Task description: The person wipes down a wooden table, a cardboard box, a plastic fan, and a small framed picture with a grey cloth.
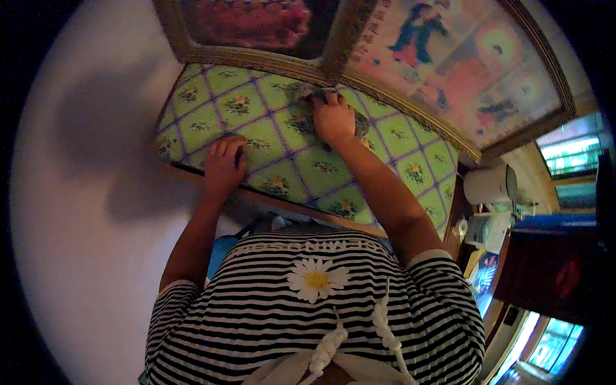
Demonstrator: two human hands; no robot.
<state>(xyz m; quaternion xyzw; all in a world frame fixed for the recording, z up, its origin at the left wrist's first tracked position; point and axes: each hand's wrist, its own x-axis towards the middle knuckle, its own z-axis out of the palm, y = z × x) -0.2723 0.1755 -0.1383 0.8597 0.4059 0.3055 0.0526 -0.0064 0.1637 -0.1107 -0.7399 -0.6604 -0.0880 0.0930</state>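
Note:
A green tablecloth [289, 176] with purple diamond lines and small flower prints covers the table in front of me. Near its far edge, my right hand [335, 122] presses down with bent fingers on a dark grey cloth [362, 126]. Parts of the cloth show beside and beyond the hand; its middle is hidden beneath. My left hand [224, 162] lies at the near left edge of the table, fingers stretched onto the tablecloth and apart from the dark cloth. Nothing shows in it.
Two large framed pictures stand along the table's far side: one with a dark red image [256, 25], one with pale painted figures [455, 64]. A white wall [83, 192] borders the left. To the right are a white cylindrical container [486, 185] and a whitish box [486, 231].

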